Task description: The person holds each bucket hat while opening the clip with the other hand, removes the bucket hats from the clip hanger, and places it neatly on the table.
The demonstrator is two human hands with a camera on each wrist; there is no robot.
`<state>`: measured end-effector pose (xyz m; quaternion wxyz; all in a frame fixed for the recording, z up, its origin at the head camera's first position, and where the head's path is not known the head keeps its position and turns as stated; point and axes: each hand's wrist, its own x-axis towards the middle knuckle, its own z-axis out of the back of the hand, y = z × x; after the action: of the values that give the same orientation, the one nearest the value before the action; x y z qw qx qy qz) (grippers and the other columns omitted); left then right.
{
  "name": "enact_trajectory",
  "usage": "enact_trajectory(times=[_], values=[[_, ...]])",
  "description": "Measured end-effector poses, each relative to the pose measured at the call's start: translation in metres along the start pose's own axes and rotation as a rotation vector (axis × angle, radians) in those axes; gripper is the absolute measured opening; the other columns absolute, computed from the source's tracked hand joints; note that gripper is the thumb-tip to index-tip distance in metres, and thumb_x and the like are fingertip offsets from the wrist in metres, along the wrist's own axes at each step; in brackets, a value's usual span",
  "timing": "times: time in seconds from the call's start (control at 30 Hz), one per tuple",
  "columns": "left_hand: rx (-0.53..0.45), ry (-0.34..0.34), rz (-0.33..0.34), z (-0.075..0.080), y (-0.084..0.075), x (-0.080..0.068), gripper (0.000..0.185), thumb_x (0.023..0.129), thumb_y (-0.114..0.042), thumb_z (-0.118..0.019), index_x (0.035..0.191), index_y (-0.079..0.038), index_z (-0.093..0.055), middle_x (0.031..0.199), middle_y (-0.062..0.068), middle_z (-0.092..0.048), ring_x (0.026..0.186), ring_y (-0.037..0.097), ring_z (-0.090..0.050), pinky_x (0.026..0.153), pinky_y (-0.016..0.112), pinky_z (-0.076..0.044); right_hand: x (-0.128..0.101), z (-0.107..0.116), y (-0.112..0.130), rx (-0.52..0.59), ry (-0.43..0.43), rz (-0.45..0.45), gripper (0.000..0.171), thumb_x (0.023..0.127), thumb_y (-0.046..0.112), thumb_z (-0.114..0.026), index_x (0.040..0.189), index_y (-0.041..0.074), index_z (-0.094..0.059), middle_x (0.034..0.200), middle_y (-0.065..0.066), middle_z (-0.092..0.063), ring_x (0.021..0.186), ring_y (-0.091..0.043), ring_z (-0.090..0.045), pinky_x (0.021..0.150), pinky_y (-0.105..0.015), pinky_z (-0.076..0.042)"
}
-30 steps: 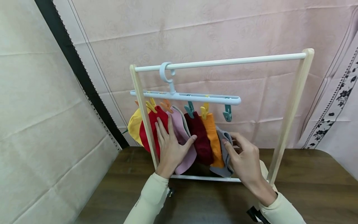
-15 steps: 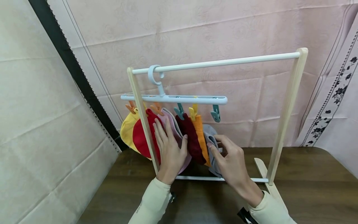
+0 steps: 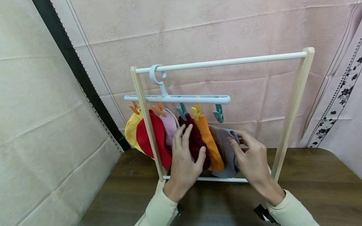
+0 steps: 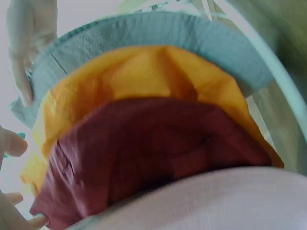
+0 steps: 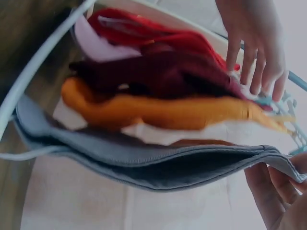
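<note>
My right hand point(image 3: 252, 158) pinches the edge of a folded grey cloth piece point(image 3: 222, 141), rounded at the bottom and gaping in the right wrist view. My left hand point(image 3: 185, 163), fingers spread and slightly bent, is in front of a maroon cloth piece point(image 3: 196, 141); contact is unclear. Between maroon and grey hangs an orange cloth piece point(image 3: 210, 142). A teal clothespin point(image 3: 182, 111) is at the maroon piece's top and a yellow clothespin point(image 3: 196, 112) at the orange one's. Above the grey piece another teal clothespin point(image 3: 218, 113) hangs with nothing in its jaws.
A light blue hanger point(image 3: 181, 99) hooks over the top bar of a rack point(image 3: 220, 62) with wooden posts, standing on a brown table point(image 3: 215, 204). Yellow point(image 3: 131, 130), red point(image 3: 148, 135) and pink point(image 3: 169, 125) cloth pieces hang at the left. Pale cloth point(image 3: 254, 31) covers the wall behind.
My left hand has moved right, from the red and pink pieces to the maroon one. My right hand has carried the grey piece rightward, away from the orange one. The hanger earlier shifted left.
</note>
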<state>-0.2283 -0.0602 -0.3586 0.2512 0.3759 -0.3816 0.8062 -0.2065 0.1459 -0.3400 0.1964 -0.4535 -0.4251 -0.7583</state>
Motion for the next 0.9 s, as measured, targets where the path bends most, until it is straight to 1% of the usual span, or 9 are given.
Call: enact_trajectory(times=[0.1, 0.2, 0.37, 0.47, 0.57, 0.63, 0.73, 0.8, 0.9], values=[[0.006, 0.032, -0.036, -0.004, -0.009, -0.007, 0.073, 0.098, -0.024, -0.073, 0.162, -0.015, -0.038, 0.164, 0.015, -0.036, 0.155, 0.033, -0.03, 0.121, 0.06, -0.034, 0.004, 0.011, -0.004, -0.008, -0.033, -0.003, 0.019, 0.091, -0.01, -0.075, 0.108, -0.002, -0.075, 0.095, -0.012, -0.078, 0.083, 0.006, -0.069, 0.059, -0.009, -0.051], [0.021, 0.035, -0.118, -0.009, -0.014, -0.013, 0.07, 0.097, -0.023, -0.073, 0.159, -0.015, -0.043, 0.163, 0.016, -0.038, 0.154, 0.035, -0.033, 0.119, 0.061, -0.036, 0.01, 0.02, -0.005, 0.009, -0.061, -0.028, 0.016, 0.093, -0.01, -0.074, 0.108, -0.004, -0.075, 0.095, -0.016, -0.078, 0.086, 0.014, -0.067, 0.061, -0.007, -0.049], [0.037, -0.014, -0.413, -0.019, -0.02, -0.024, 0.055, 0.097, -0.019, -0.07, 0.149, -0.009, -0.057, 0.156, 0.021, -0.048, 0.146, 0.04, -0.046, 0.114, 0.058, -0.044, 0.019, 0.035, -0.002, 0.043, -0.071, -0.145, 0.016, 0.096, -0.007, -0.072, 0.111, -0.003, -0.075, 0.099, -0.015, -0.078, 0.088, 0.011, -0.07, 0.068, -0.007, -0.052], [0.029, 0.014, -0.552, -0.026, -0.026, -0.033, 0.05, 0.096, -0.017, -0.069, 0.144, -0.008, -0.062, 0.149, 0.019, -0.055, 0.14, 0.034, -0.054, 0.114, 0.047, -0.047, 0.024, 0.042, 0.0, 0.039, -0.07, -0.203, 0.015, 0.097, -0.002, -0.073, 0.112, -0.001, -0.076, 0.098, -0.001, -0.079, 0.087, 0.01, -0.071, 0.07, -0.008, -0.053], [0.019, 0.119, -0.58, -0.036, -0.031, -0.045, 0.052, 0.097, -0.019, -0.07, 0.146, -0.01, -0.06, 0.148, 0.014, -0.057, 0.139, 0.025, -0.056, 0.115, 0.036, -0.046, 0.028, 0.048, 0.002, 0.033, -0.077, -0.219, 0.015, 0.098, 0.0, -0.073, 0.112, 0.001, -0.077, 0.097, 0.017, -0.075, 0.088, 0.008, -0.072, 0.071, -0.009, -0.052], [0.03, 0.205, -0.555, -0.043, -0.033, -0.053, 0.056, 0.098, -0.022, -0.07, 0.151, -0.012, -0.056, 0.15, 0.012, -0.056, 0.14, 0.02, -0.054, 0.114, 0.032, -0.046, 0.029, 0.052, 0.002, 0.033, -0.08, -0.223, 0.015, 0.099, 0.0, -0.072, 0.113, 0.002, -0.077, 0.096, 0.024, -0.073, 0.088, 0.008, -0.072, 0.071, -0.008, -0.052], [0.018, 0.374, -0.399, -0.05, -0.035, -0.066, 0.065, 0.101, -0.032, -0.069, 0.159, -0.014, -0.045, 0.158, 0.008, -0.049, 0.143, 0.018, -0.051, 0.111, 0.032, -0.049, 0.029, 0.058, 0.002, 0.025, -0.083, -0.223, 0.016, 0.098, 0.0, -0.072, 0.113, 0.002, -0.077, 0.097, 0.025, -0.072, 0.089, 0.008, -0.072, 0.069, -0.008, -0.051], [-0.011, 0.509, -0.226, -0.054, -0.037, -0.072, 0.073, 0.103, -0.041, -0.065, 0.165, -0.016, -0.034, 0.164, 0.006, -0.041, 0.146, 0.018, -0.047, 0.11, 0.036, -0.05, 0.029, 0.061, 0.002, 0.019, -0.084, -0.225, 0.016, 0.098, 0.0, -0.073, 0.113, 0.002, -0.077, 0.098, 0.025, -0.072, 0.089, 0.008, -0.071, 0.068, -0.008, -0.05], [-0.121, 0.698, 0.115, -0.058, -0.041, -0.077, 0.086, 0.103, -0.056, -0.06, 0.17, -0.02, -0.019, 0.171, 0.003, -0.029, 0.151, 0.021, -0.04, 0.114, 0.043, -0.047, 0.029, 0.064, 0.002, 0.012, -0.086, -0.225, 0.016, 0.097, 0.0, -0.074, 0.113, 0.002, -0.078, 0.098, 0.022, -0.072, 0.089, 0.008, -0.071, 0.067, -0.008, -0.049]])
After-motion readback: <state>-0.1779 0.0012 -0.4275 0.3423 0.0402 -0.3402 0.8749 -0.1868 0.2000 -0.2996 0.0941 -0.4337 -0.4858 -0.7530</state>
